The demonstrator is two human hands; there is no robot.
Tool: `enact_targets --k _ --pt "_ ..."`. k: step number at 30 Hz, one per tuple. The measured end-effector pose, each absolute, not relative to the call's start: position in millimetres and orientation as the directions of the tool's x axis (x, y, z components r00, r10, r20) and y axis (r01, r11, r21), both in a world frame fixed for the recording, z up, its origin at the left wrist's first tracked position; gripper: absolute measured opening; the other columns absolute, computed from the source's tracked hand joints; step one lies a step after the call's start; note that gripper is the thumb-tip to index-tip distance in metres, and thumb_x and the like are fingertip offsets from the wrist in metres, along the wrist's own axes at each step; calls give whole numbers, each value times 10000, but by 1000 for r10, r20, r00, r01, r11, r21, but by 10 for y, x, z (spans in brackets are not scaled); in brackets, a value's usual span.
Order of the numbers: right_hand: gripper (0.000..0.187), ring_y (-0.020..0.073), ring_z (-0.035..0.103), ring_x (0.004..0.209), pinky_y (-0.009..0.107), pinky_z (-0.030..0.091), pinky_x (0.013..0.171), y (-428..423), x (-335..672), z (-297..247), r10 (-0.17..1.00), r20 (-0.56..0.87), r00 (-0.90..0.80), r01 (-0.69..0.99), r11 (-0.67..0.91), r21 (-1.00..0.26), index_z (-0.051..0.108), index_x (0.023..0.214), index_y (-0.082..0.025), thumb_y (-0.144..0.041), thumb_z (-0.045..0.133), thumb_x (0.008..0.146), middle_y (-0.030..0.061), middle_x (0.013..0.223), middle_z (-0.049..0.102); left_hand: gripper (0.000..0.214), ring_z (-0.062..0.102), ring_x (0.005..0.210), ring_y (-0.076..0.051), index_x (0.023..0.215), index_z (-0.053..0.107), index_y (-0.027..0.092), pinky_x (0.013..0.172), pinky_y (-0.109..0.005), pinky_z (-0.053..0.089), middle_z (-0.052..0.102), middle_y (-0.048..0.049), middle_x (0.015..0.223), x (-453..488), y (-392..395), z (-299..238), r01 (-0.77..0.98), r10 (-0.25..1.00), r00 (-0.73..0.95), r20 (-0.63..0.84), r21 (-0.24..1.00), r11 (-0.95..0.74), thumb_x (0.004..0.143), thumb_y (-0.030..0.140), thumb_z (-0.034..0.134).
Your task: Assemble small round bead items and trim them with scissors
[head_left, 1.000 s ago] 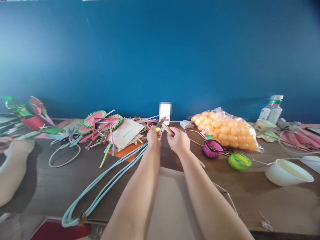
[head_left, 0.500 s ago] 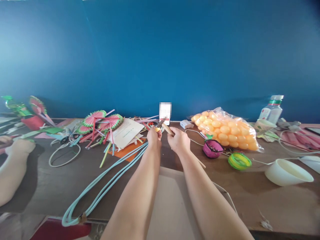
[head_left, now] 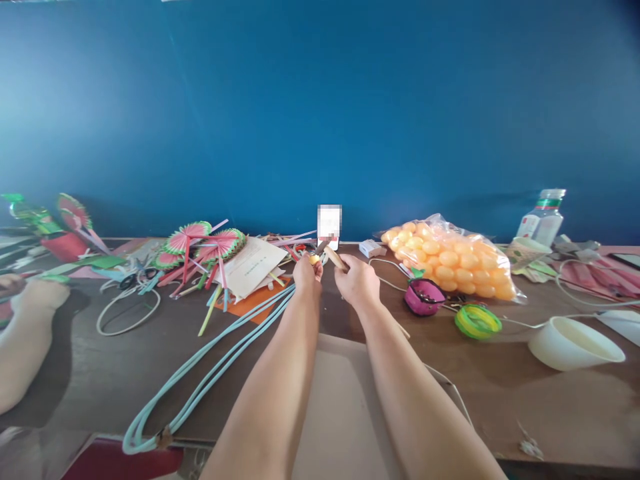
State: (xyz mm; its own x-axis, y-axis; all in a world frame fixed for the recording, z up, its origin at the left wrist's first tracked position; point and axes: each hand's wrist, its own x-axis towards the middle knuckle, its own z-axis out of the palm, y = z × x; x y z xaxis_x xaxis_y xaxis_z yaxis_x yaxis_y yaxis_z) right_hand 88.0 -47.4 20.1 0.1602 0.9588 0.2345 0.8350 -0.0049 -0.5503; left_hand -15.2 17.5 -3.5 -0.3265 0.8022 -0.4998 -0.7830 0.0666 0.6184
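Both my arms reach out over the middle of a brown table (head_left: 525, 393). My left hand (head_left: 307, 274) is closed around a small yellow-orange ball (head_left: 313, 259). My right hand (head_left: 358, 281) is closed on a wooden-handled tool (head_left: 334, 257), whose dark tip points at the ball. The two hands are close together, just in front of a small white upright card (head_left: 329, 227). Light blue tubing (head_left: 210, 367) runs from below my left hand to the table's near edge.
A clear bag of orange balls (head_left: 450, 263) lies at the right, with a pink container (head_left: 424, 297), a green-yellow ring (head_left: 478, 321), a white bowl (head_left: 575, 343) and a bottle (head_left: 543, 219). Paper fans and coloured strips (head_left: 205, 247) are piled left. Another person's arm (head_left: 23, 333) rests at far left.
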Motion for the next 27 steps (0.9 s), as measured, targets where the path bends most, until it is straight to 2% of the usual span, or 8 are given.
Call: enact_targets --k 5,8,11,14,18,22,27 --pt "343 241 674 952 309 482 777 -473 889 205 965 200 171 830 -31 -557 721 1110 -356 -293 513 844 30 1001 745 166 534 503 -56 825 559 176 476 -130 450 535 1 687 -141 137 14 -818 801 -299 -518 572 64 950 284 577" --pt "350 243 671 938 313 479 771 -472 899 218 954 217 207 806 -40 -590 714 1123 -356 -305 507 845 30 990 744 212 538 516 -61 830 570 172 485 -132 465 546 -5 682 -129 101 47 -838 821 -289 -492 544 31 952 345 577" --pt "349 241 667 920 311 475 765 -465 920 222 945 224 240 777 -49 -627 713 1123 -355 -313 503 848 29 974 741 251 531 521 -64 811 577 170 470 -132 459 554 -10 676 -116 86 53 -829 842 -288 -457 559 19 906 391 651" --pt "352 231 660 920 301 472 769 -451 941 213 941 221 256 756 -53 -652 712 1132 -357 -324 502 852 27 981 739 165 492 500 -47 809 589 176 449 -117 425 542 10 663 -100 82 44 -815 866 -278 -416 579 16 850 266 721" --pt "362 230 654 923 300 471 776 -445 954 211 937 225 267 747 -54 -663 711 1148 -360 -332 506 851 26 987 738 87 468 485 -37 809 600 159 433 -118 390 564 -1 682 -86 69 50 -814 867 -255 -427 579 46 844 164 679" --pt "359 229 652 917 294 467 769 -453 956 222 937 221 271 742 -57 -668 716 1142 -351 -326 504 853 30 970 739 115 491 507 -46 800 599 145 450 -133 406 614 -49 749 -85 55 61 -825 877 -230 -423 563 55 882 210 645" --pt "337 229 652 901 286 453 739 -457 959 227 936 225 272 734 -51 -677 720 1109 -347 -331 511 846 24 941 738 217 509 525 -54 789 601 151 475 -142 437 598 -46 735 -86 56 65 -839 890 -199 -411 540 61 871 325 702"
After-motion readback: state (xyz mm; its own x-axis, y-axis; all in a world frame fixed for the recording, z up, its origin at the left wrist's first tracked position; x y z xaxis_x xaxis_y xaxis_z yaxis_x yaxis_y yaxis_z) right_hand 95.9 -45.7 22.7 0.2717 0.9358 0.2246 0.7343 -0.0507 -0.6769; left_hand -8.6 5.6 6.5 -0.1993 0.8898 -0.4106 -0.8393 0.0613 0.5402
